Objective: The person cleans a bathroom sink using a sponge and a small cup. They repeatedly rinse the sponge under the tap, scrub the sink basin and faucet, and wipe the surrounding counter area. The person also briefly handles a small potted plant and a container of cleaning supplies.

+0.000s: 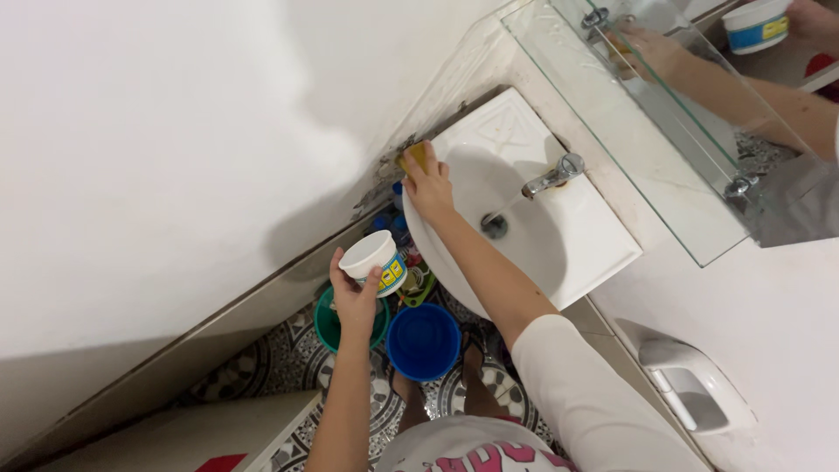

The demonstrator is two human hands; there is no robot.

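Note:
My right hand presses a yellow sponge against the left rim of a white washbasin, close to the wall. My left hand holds a small white tub with a blue and yellow label, kept off to the left of the basin above the floor. A chrome tap stands at the basin's back edge, and a thin stream of water falls from it toward the drain.
A glass shelf hangs above the basin under a mirror. On the patterned tile floor stand a blue bucket, a green bucket and several bottles. A white wall dispenser is at the right.

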